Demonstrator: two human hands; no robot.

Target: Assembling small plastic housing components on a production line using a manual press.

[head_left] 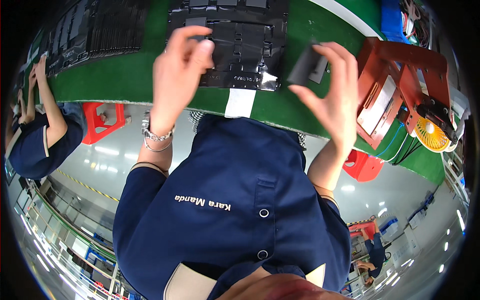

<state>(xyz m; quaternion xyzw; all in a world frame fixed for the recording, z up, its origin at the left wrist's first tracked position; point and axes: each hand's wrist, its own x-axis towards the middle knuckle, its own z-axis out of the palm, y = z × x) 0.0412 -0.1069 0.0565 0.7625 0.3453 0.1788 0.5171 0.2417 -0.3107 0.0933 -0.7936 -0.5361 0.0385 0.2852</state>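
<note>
The right hand (336, 95) grips one grey plate (301, 69) between thumb and fingers, above the green tabletop (320, 22) — in the open strip between the black tray (250, 55) and one red-brown fixture (369, 97). The left hand (177, 67) curls over the tray's left edge; its hold cannot be told.

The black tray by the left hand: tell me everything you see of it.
The black tray looks like thin, glossy plastic, moulded with ridges and recesses. It lies flat on the green table, near edge by a white strip, glare at its near right corner. Flat grey pieces sit toward its far end, which the picture cuts off. The left hand is over its left side; contact is unclear.
</note>
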